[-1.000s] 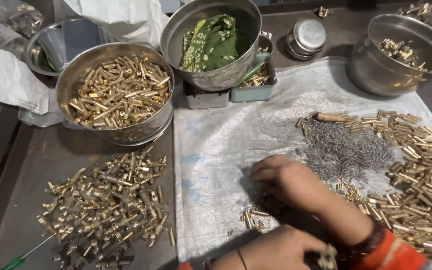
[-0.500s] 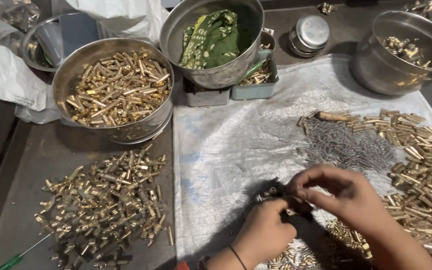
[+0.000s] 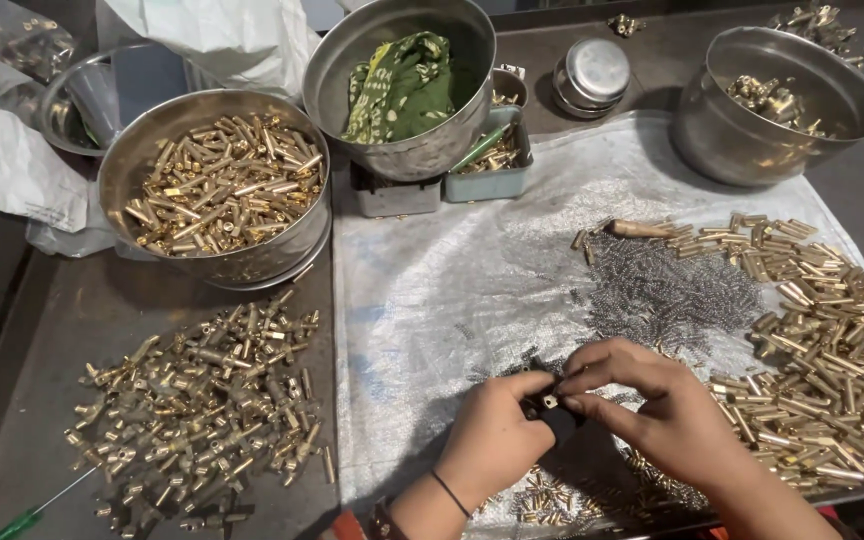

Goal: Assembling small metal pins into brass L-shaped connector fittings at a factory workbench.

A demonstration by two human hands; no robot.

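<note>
Hands (image 3: 592, 410) pinch a small dark part (image 3: 550, 403) (axis too hidden to tell).

Springs (image 3: 672, 290) lie mid-sheet (image 3: 452, 300), tubes (image 3: 822, 340) at its right edge, loose fittings (image 3: 202, 400) off its left edge, bowls (image 3: 222, 190) behind.

Soft, even light from above lit the bench brightly, laying glare on the rims of the steel bowls (image 3: 222, 190) and the plastic sheet (image 3: 452, 290), short shadows under both hands, and slight wide-angle bending at the edges.
</note>
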